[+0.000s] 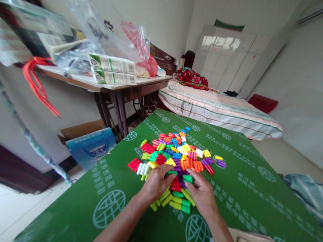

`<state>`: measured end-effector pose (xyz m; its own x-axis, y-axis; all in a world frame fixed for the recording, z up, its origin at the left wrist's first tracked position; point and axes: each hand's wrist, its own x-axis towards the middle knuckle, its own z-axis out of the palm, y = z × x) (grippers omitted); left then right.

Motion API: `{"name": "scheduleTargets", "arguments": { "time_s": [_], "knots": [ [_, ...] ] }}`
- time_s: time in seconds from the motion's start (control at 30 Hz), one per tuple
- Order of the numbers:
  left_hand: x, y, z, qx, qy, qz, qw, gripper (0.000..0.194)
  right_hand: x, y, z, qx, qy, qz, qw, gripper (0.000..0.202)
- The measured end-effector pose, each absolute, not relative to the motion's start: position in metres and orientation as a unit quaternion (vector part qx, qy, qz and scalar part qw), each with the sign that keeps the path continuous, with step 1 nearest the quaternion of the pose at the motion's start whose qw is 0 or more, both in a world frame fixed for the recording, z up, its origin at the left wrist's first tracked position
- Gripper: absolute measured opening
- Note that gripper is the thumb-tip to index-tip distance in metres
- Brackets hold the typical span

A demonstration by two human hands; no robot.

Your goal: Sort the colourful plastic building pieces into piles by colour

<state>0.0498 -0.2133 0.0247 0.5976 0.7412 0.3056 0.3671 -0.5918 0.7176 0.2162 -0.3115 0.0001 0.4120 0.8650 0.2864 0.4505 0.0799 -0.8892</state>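
Note:
A pile of small plastic tubes [186, 163], like marker caps, in red, orange, yellow, green, purple, blue and white, lies on the green tabletop [83, 205]. Many sit side by side in short rows. My left hand [157, 181] is at the near left of the pile, its thumb and fingers pinching a green tube [172, 172]. Opposite it, my right hand [202, 191] grips another green tube piece [188, 178] between thumb and fingers. Just in front of both hands lie lime-green tubes [166, 200] and red tubes [176, 185].
On the left, a table [151, 80] bears stacked white-green boxes [113, 69] and plastic bags [113, 33]. Below it stands a blue carton [93, 148]. Behind the green tabletop is a bed [214, 107]. Something beige [249, 235] lies at the near edge.

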Motion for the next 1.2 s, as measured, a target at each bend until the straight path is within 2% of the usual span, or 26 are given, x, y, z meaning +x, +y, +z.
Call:
{"name": "scheduleTargets", "arguments": {
  "time_s": [0.1, 0.2, 0.33, 0.5, 0.63, 0.83, 1.07, 1.2],
  "knots": [
    [0.047, -0.213, 0.016, 0.858, 0.349, 0.302, 0.225, 0.029, 0.222, -0.317, 0.003, -0.691, -0.552, 0.084, 0.460, 0.035],
    [0.042, -0.212, 0.010, 0.848, 0.381, 0.322, 0.181, 0.033, 0.229, -0.337, -0.002, -0.749, -0.569, 0.015, 0.339, 0.025],
    [0.041, -0.214, 0.009, 0.825, 0.399, 0.360, 0.175, 0.028, 0.226, -0.357, -0.006, -0.775, -0.607, -0.006, 0.176, 0.021],
    [0.046, -0.222, 0.013, 0.819, 0.356, 0.400, 0.207, 0.018, 0.211, -0.349, 0.005, -0.773, -0.625, 0.014, 0.106, 0.031],
    [0.046, -0.228, 0.015, 0.832, 0.329, 0.369, 0.252, 0.020, 0.209, -0.341, 0.011, -0.781, -0.614, 0.036, 0.114, 0.036],
    [0.045, -0.234, 0.020, 0.828, 0.307, 0.315, 0.347, 0.026, 0.217, -0.352, 0.006, -0.770, -0.596, 0.077, 0.213, 0.027],
    [0.054, -0.245, 0.027, 0.722, 0.293, 0.230, 0.583, 0.038, 0.196, -0.345, 0.018, -0.680, -0.632, 0.087, 0.361, 0.025],
    [0.054, -0.245, 0.027, 0.669, 0.291, 0.234, 0.642, 0.034, 0.178, -0.329, 0.022, -0.663, -0.626, 0.104, 0.397, 0.030]
  ]
}}
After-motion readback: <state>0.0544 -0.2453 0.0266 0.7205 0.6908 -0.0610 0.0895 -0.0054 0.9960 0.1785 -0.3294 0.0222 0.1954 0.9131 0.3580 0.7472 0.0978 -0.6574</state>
